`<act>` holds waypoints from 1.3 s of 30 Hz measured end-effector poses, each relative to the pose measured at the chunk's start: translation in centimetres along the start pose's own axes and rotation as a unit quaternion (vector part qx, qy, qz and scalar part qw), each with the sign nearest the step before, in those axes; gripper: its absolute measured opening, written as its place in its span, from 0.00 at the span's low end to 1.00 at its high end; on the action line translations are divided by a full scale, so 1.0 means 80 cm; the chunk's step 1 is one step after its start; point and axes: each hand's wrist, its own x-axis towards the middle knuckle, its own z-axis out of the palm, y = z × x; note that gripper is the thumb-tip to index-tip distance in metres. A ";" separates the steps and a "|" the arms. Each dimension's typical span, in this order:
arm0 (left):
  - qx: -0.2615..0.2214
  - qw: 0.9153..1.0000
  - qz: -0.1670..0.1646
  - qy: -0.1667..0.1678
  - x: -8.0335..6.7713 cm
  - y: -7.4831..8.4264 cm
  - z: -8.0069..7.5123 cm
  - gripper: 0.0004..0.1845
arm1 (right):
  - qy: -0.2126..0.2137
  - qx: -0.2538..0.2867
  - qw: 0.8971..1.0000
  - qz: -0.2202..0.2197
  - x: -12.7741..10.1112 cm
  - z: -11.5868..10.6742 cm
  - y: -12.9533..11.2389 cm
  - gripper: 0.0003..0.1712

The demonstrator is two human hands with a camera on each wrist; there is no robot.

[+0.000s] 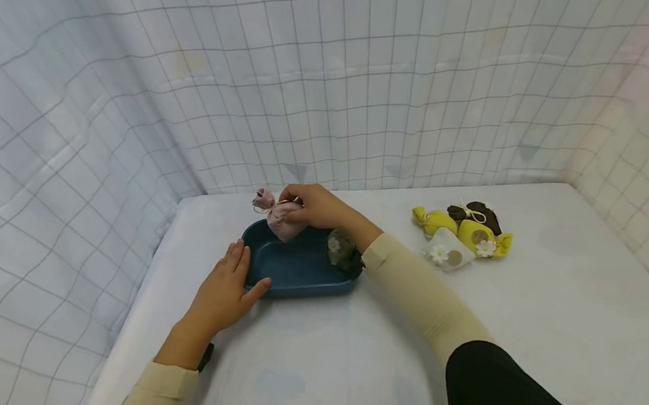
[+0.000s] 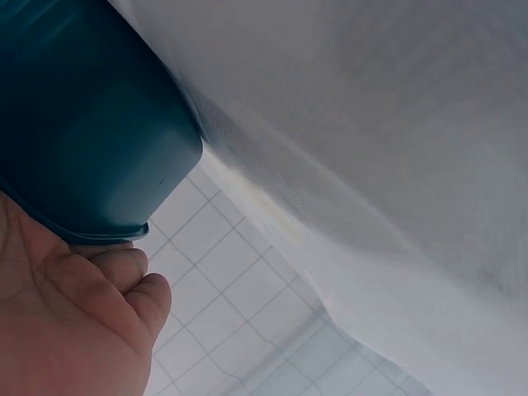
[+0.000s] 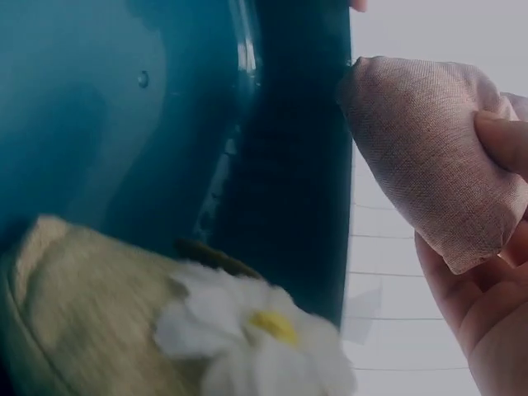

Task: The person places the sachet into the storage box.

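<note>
A pink cloth sachet [image 1: 285,222] tied with cord is pinched between the thumb and fingers of my right hand [image 1: 316,207]. It hangs over the far left part of a blue tray [image 1: 288,287]. In the right wrist view the thumb presses into the pink cloth. Inside the tray, at its right end, lies an olive-green sachet [image 1: 341,250] with a white flower, partly behind my right wrist. My left hand [image 1: 225,293] rests against the tray's left end, fingers straight along the rim and thumb at the near edge. The left wrist view shows those fingers touching the rim [image 2: 103,239].
To the right on the white table [image 1: 559,300] lies a group of sachets: a yellow one [image 1: 437,222], a dark brown one [image 1: 488,218], another yellow one [image 1: 475,234] and a white one [image 1: 448,249]. A grid-patterned curtain [image 1: 340,88] encloses the back and sides.
</note>
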 end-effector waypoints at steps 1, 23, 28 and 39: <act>0.000 1.000 0.000 0.000 0.000 0.000 0.000 0.49 | 0.001 0.001 1.000 0.002 0.002 0.002 0.001 0.14; -0.002 1.000 0.003 0.000 0.000 0.001 -0.002 0.49 | -0.100 -0.084 0.991 0.013 0.027 0.061 0.008 0.14; -0.002 1.000 0.004 -0.003 0.001 0.003 -0.003 0.49 | -0.105 -0.100 0.989 0.022 0.024 0.058 0.010 0.14; 0.000 1.000 0.000 -0.001 -0.001 0.005 -0.005 0.48 | -0.073 -0.050 0.995 0.043 0.014 0.020 -0.006 0.16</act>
